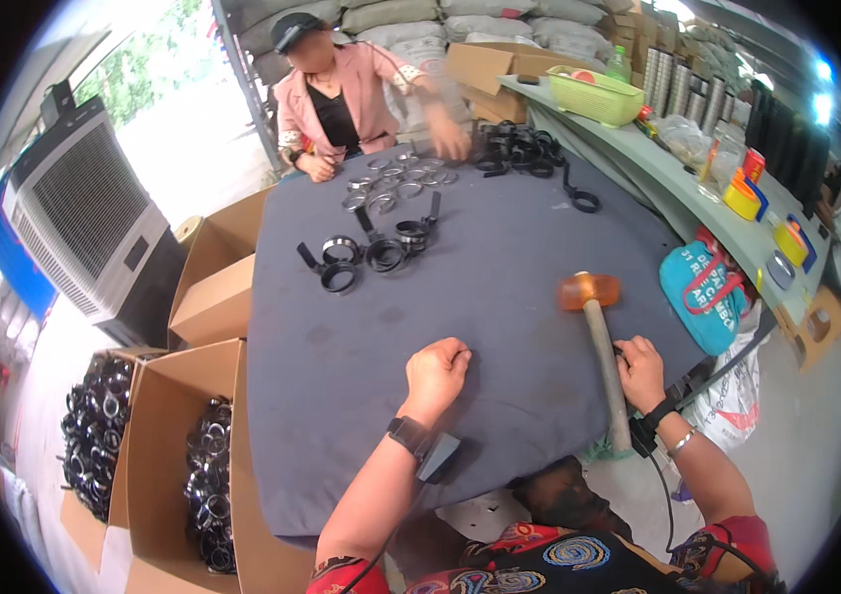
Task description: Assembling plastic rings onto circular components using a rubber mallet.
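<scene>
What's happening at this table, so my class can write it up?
The wearer's left hand rests curled on the table, with nothing visible in it. The right hand lies close beside a mallet, not gripping it. Farther up sit a few black clamps. Across the table, a co-worker has one blurred hand out between metal rings and a black pile.

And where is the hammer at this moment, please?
In the head view, the hammer lies on the right side of the grey table, just left of the person's right hand, its handle pointing toward the near edge.
</scene>
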`<state>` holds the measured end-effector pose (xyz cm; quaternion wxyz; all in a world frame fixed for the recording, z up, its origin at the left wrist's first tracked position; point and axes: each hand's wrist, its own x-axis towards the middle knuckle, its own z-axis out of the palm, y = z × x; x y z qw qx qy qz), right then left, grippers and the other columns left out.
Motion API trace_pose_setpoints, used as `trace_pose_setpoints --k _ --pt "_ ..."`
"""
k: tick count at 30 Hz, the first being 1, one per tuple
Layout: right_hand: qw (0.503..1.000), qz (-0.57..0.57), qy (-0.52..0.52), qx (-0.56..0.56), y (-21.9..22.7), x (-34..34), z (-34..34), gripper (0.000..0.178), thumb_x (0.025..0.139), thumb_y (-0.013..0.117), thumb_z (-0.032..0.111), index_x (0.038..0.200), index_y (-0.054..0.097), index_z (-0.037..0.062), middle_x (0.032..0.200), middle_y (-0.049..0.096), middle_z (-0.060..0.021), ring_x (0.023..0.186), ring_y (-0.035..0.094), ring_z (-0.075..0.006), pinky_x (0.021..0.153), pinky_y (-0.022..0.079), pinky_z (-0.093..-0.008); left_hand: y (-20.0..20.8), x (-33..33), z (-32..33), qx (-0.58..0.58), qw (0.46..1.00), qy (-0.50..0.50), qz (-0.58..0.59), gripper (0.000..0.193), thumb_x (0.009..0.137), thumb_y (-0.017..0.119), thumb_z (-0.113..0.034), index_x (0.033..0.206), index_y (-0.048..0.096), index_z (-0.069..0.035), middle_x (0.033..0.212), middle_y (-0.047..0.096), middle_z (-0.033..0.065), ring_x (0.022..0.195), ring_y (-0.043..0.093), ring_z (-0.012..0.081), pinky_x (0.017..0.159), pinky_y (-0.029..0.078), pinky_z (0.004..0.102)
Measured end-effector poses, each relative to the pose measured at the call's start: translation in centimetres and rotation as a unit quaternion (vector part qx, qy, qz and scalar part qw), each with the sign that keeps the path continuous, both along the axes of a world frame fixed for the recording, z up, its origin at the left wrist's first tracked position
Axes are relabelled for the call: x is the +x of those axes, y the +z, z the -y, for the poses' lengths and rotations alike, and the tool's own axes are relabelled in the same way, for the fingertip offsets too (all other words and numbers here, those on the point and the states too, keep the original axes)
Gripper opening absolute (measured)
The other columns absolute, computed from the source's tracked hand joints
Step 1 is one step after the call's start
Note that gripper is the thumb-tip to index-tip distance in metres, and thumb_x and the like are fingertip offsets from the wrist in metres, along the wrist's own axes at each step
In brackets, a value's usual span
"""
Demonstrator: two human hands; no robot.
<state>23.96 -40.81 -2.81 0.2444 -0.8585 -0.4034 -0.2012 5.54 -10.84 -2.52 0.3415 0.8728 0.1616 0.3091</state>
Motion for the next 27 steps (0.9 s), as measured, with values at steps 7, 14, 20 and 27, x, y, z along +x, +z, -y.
trace_pose_setpoints --k 7,14,20,27 --pt "1.0 0.01 -0.001 0.011 -0.4 -0.2 0.5 0.021 0.076 0.058 0.006 0.096 0.064 0.0042 0.088 0.057 -0.0131 0.087 0.056 -0.0335 0.076 0.047 -0.0443 0.1 0.0 0.0 0.007 1.0 -0.001 -0.028 0.009 0.083 0.064 -0.015 0.082 0.066 -0.007 0.076 0.066 0.0089 0.072 0.064 0.0296 0.066 0.051 0.0395" --pt "1.0 -0.004 -0.011 0.008 -0.9 -0.2 0.1 0.016 0.077 0.059 0.013 0.091 0.064 0.0067 0.087 0.054 -0.0101 0.088 0.055 -0.0298 0.076 0.048 -0.0425 -1.6 -0.3 -1.1 -0.056 0.998 -0.038 -0.001 0.008 0.081 0.067 -0.01 0.086 0.067 -0.004 0.068 0.063 0.0071 0.063 0.06 0.0164 0.062 0.049 0.0306" --pt "0.992 -0.058 0.025 0.105 -0.9 0.8 1.4 0.016 0.079 0.056 0.013 0.088 0.065 0.0041 0.083 0.061 -0.0119 0.084 0.059 -0.0321 0.075 0.049 -0.0428 0.7 0.3 0.3 0.013 0.994 -0.047 -0.101 0.022 0.074 0.073 -0.011 0.093 0.068 -0.001 0.067 0.058 0.0063 0.06 0.055 0.0177 0.061 0.047 0.0311" --pt "0.992 -0.053 0.022 0.109 -1.6 0.8 1.3 0.018 0.077 0.057 0.013 0.09 0.066 0.0045 0.084 0.063 -0.0107 0.085 0.06 -0.0313 0.075 0.05 -0.0424 1.0 -2.0 2.8 0.15 0.977 -0.068 -0.132 0.03 0.074 0.074 -0.015 0.1 0.067 -0.002 0.098 0.063 0.014 0.092 0.059 0.0305 0.08 0.05 0.0399"
